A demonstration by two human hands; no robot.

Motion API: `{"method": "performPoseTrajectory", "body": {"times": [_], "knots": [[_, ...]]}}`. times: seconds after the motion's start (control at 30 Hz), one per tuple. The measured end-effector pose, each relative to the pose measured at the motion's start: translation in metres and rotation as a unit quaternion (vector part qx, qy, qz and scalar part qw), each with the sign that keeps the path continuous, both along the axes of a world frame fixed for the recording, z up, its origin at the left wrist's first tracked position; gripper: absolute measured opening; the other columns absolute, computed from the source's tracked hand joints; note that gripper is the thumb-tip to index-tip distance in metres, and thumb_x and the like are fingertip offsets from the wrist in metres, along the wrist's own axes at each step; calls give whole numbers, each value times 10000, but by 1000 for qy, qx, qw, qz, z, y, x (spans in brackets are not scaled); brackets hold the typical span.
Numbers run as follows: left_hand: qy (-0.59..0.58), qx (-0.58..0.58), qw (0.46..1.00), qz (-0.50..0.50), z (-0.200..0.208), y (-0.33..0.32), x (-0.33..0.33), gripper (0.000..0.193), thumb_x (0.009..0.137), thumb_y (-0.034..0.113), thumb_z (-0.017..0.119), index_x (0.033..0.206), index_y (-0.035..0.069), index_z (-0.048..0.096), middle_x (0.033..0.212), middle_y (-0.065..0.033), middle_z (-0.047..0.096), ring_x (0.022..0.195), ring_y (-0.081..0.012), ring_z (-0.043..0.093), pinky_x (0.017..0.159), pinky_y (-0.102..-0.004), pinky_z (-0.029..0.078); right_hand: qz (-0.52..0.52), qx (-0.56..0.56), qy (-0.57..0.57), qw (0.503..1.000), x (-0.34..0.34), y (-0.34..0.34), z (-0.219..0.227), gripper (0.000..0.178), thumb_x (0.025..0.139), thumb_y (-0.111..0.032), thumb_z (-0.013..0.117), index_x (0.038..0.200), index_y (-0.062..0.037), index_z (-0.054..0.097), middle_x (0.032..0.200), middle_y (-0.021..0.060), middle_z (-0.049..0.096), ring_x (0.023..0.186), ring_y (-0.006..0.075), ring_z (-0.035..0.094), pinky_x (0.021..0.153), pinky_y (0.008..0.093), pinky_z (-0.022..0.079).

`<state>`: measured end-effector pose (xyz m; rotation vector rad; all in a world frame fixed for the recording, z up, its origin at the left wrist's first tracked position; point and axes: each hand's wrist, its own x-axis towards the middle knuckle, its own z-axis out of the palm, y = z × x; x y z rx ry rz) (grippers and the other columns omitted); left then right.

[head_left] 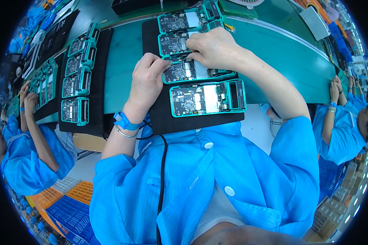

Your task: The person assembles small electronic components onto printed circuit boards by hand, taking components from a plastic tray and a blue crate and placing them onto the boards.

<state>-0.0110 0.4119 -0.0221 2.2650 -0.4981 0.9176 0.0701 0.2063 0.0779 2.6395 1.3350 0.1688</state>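
Several open teal-framed device housings with black circuit boards lie in a column on a black mat [200, 125]. My left hand [146, 79] is closed, its thumb and finger pinched at the left edge of the second housing from the front [175, 72]. Over that housing's far edge, my right hand [212, 48] also has its fingertips pressed together. Whatever small thing either pinch may hold is too small to make out. Nearest me is the front housing [187, 100], untouched. Part of a farther housing [170, 44] is covered by my right hand.
On the left, another black mat [95, 116] carries a column of similar housings [69, 111]. Co-workers in blue sit on both sides, one person's hands [28, 98] at more housings. A black cord [164, 163] runs from my blue wrist strap [125, 121]. A black tray [137, 5] stands at the back.
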Motion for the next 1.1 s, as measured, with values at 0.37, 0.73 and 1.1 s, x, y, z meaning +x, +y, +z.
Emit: {"method": "performPoseTrajectory", "body": {"times": [0.37,0.73,1.1], "knots": [[5,-19,1000,17,-3,-3,-1,69,882,-42,718,941,-9,706,902,-111,602,772,-245,660,642,-330,543,3,4,-1,1000,1,0,-1,212,913,-276,677,983,-84,730,928,78,715,869,254,737,747,402,592],[17,-45,999,20,-4,-4,-2,66,842,3,745,890,25,705,878,-97,603,812,-285,646,697,-396,524,2,7,1,1000,0,0,-1,215,923,-280,672,983,-84,735,928,84,716,861,260,738,750,405,593],[43,-73,996,-30,-3,-3,-21,105,828,-43,750,910,13,714,880,-104,604,811,-261,653,683,-370,533,40,48,3,998,-17,-10,-3,213,909,-287,679,938,-81,726,910,88,716,826,284,733,724,424,582]]}}
